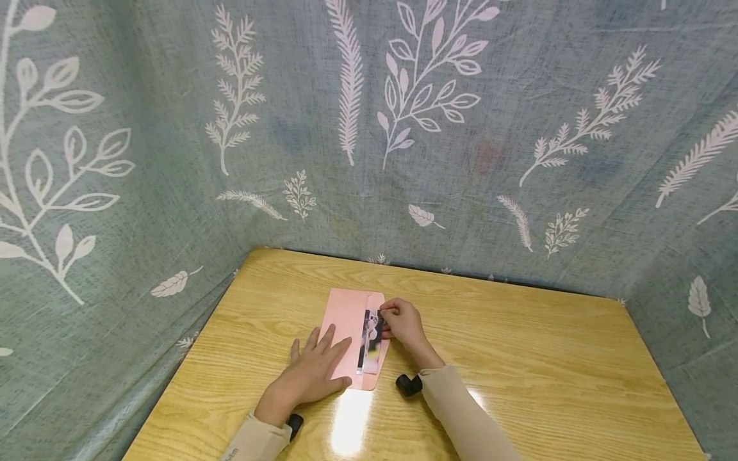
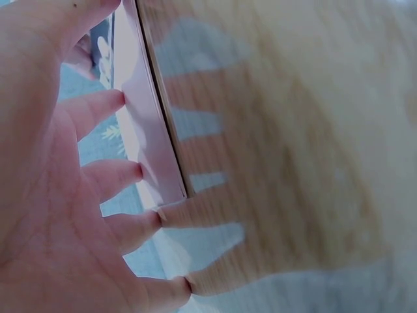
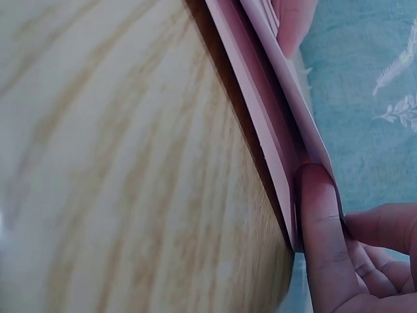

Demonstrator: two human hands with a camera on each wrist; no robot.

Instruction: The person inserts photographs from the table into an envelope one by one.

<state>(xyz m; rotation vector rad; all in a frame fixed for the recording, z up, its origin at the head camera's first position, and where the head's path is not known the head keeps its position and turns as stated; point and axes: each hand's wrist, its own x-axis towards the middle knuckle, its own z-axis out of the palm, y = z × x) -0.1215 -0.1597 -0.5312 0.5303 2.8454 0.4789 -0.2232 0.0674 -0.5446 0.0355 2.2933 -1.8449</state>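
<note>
A pink envelope (image 1: 343,314) lies on the wooden table, its flap side toward the right. A photo (image 1: 372,349) with dark and light patches sticks partly out of its opening. My left hand (image 1: 308,376) rests with spread fingers on the envelope's left and lower part. In the left wrist view, fingertips touch the envelope's pink surface (image 2: 153,124). At the photo's upper right edge, my right hand (image 1: 406,325) pinches it between thumb and fingers. The right wrist view shows one finger (image 3: 321,208) inside the envelope's gap, beneath the pinched sheet.
The wooden table (image 1: 519,358) reaches to a grey-green curtain (image 1: 323,192) with white leaf prints, which hangs behind and at both sides. Black wrist cameras sit by the two beige sleeves (image 1: 461,410). Light glares off the tabletop near the envelope's lower edge.
</note>
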